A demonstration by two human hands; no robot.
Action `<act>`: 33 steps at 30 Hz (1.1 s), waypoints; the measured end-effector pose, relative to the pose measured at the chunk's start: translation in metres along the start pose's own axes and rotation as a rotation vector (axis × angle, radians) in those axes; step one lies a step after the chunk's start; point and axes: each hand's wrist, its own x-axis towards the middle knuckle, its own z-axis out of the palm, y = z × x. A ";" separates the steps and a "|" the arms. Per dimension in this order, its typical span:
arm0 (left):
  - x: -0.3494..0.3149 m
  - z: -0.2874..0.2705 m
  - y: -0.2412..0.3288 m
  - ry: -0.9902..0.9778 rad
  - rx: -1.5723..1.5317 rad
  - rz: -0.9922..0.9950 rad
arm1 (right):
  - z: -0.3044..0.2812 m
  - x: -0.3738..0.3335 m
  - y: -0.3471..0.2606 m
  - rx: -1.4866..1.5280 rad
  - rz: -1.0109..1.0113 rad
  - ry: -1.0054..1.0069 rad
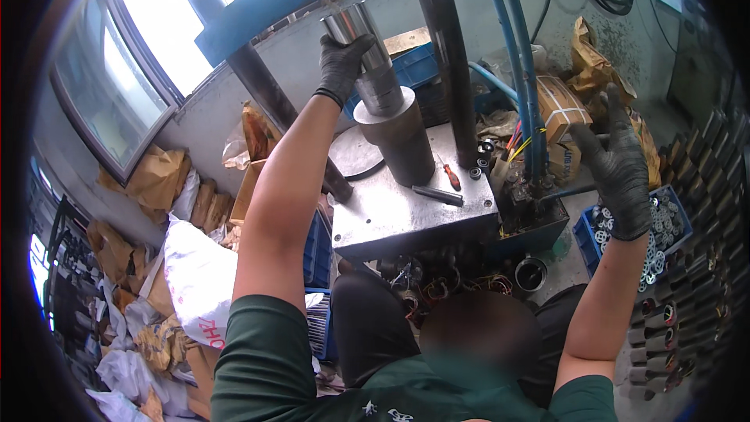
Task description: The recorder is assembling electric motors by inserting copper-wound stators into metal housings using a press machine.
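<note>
Hand (left) (341,66), dark-gloved, grasps a steel cylinder (376,61), thumb across the front. Cylinder: bright, polished, stepping down to a duller lower section; located above the flanged grey sleeve (406,144) on the press bed (363,217). The grasping fingertips are hidden behind the metal; cylinder insertion depth, if any, cannot be told. Right hand (623,176): gloved, released, fingers spread. Press bed: flat, scuffed steel plate, carrying a red-handled screwdriver (452,179) and a dark round bar (437,196).

Cylinder (405,152), screwdriver (453,180), bar (437,195) on metal plate (387,215)
</note>
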 end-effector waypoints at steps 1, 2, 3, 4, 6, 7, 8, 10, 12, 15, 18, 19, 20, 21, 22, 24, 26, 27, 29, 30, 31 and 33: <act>0.003 -0.002 -0.002 -0.001 0.033 0.009 | -0.005 -0.001 0.004 -0.003 -0.005 -0.006; 0.009 -0.004 -0.007 -0.007 0.065 0.030 | -0.011 -0.001 0.009 -0.150 -0.038 -0.071; 0.007 -0.004 -0.011 0.000 0.062 0.025 | -0.013 -0.002 0.008 -0.297 -0.069 -0.137; 0.003 0.000 -0.016 0.003 -0.022 0.088 | -0.015 -0.005 0.004 -0.301 -0.074 -0.144; -0.004 0.003 -0.025 0.009 -0.039 0.137 | -0.024 -0.010 -0.011 -0.447 -0.041 -0.337; -0.011 0.004 -0.031 0.018 -0.049 0.134 | -0.027 -0.014 -0.016 -0.458 -0.048 -0.341; -0.022 0.006 -0.039 0.017 -0.004 0.133 | -0.030 -0.020 -0.022 -0.497 -0.044 -0.373; -0.052 0.019 -0.060 0.144 0.014 0.075 | -0.037 -0.030 -0.033 -0.609 -0.041 -0.470; -0.053 0.010 -0.068 0.114 -0.003 0.021 | -0.044 -0.041 -0.040 -0.658 -0.049 -0.649; -0.056 0.006 -0.067 0.066 -0.030 -0.081 | -0.059 -0.071 -0.048 -0.735 -0.029 -0.929; -0.055 0.003 -0.062 0.053 -0.030 -0.126 | -0.072 -0.105 -0.033 -0.816 -0.210 -1.041; -0.057 0.004 -0.061 0.061 -0.034 -0.136 | -0.074 -0.111 -0.029 -0.821 -0.212 -1.052; -0.058 0.004 -0.059 0.069 -0.026 -0.123 | -0.075 -0.116 -0.026 -0.827 -0.159 -1.097; -0.060 0.004 -0.056 0.078 -0.019 -0.109 | -0.077 -0.121 -0.026 -0.833 -0.106 -1.140; -0.060 0.003 -0.052 0.066 0.019 -0.159 | -0.076 -0.128 -0.029 -0.841 -0.050 -1.124; -0.064 0.010 -0.044 0.064 -0.024 -0.159 | -0.073 -0.146 -0.034 -0.833 -0.001 -1.022; -0.063 0.010 -0.048 0.036 -0.017 -0.159 | -0.071 -0.162 -0.031 -0.794 0.068 -0.869; -0.060 0.007 -0.053 0.045 -0.017 -0.163 | -0.070 -0.168 -0.028 -0.796 0.061 -0.877; -0.057 0.002 -0.064 0.023 -0.032 -0.104 | -0.068 -0.177 -0.026 -0.847 0.041 -0.795; -0.059 0.001 -0.060 0.019 0.007 -0.107 | -0.066 -0.178 -0.028 -0.842 0.061 -0.774; -0.058 0.001 -0.061 0.023 0.007 -0.110 | -0.067 -0.178 -0.026 -0.843 0.058 -0.779; -0.059 0.001 -0.054 -0.004 -0.035 -0.095 | -0.067 -0.179 -0.023 -0.854 0.009 -0.750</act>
